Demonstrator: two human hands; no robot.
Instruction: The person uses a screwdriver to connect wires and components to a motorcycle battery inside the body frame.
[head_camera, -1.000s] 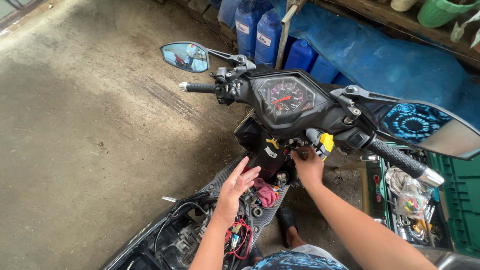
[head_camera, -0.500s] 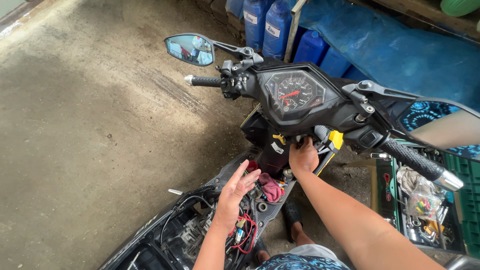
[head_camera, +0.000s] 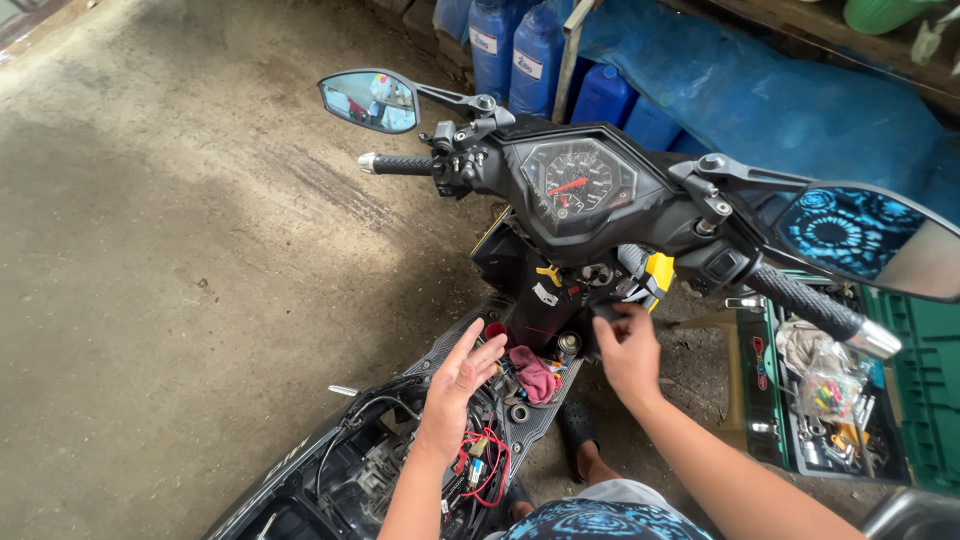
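A black scooter stands in front of me with its body panels off and its speedometer (head_camera: 577, 182) facing up. My left hand (head_camera: 457, 385) rests with fingers spread on the open floorboard, beside a red rag (head_camera: 535, 372) and loose red wires (head_camera: 487, 468). My right hand (head_camera: 628, 352) reaches up under the handlebar column, fingers curled around a small dark part near a yellow connector (head_camera: 658, 272). What the fingers grip is too blurred to name.
A green toolbox (head_camera: 838, 405) with several tools and a plastic bag lies open on the right. Blue jugs (head_camera: 520, 42) and a blue tarp stand behind the scooter. Mirrors (head_camera: 368, 100) stick out on both sides. Bare concrete floor spreads to the left. My sandalled foot (head_camera: 578, 428) is below.
My right hand has dropped slightly lower and to the right from the column under the dash. My left hand stays on the floorboard. The view has shifted closer.
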